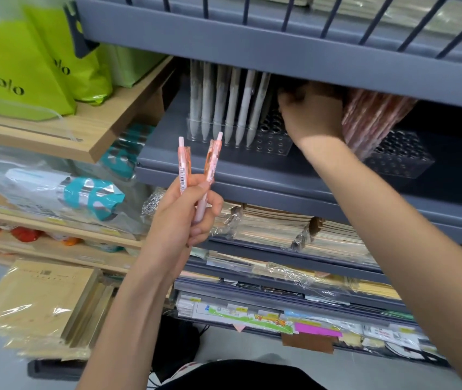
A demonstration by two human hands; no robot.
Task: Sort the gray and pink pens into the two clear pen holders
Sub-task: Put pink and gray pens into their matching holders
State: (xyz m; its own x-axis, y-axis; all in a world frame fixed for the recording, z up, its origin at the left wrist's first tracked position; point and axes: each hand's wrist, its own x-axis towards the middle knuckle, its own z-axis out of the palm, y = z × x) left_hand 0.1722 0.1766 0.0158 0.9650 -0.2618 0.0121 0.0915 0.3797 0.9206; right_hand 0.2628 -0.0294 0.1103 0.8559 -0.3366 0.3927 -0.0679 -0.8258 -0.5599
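On shelf [167,142] | gray pens [234,108] in left holder [273,142] | pink bunch [370,122] leans in right holder [401,161] | left hand [179,220] grips two pink pens [182,170], likely queued | right hand [311,114] at bunch, fingers hidden, can't tell

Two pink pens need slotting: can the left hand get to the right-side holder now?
Probably not directly: the right hand and its forearm cross in front of that holder, though its front holes look empty.
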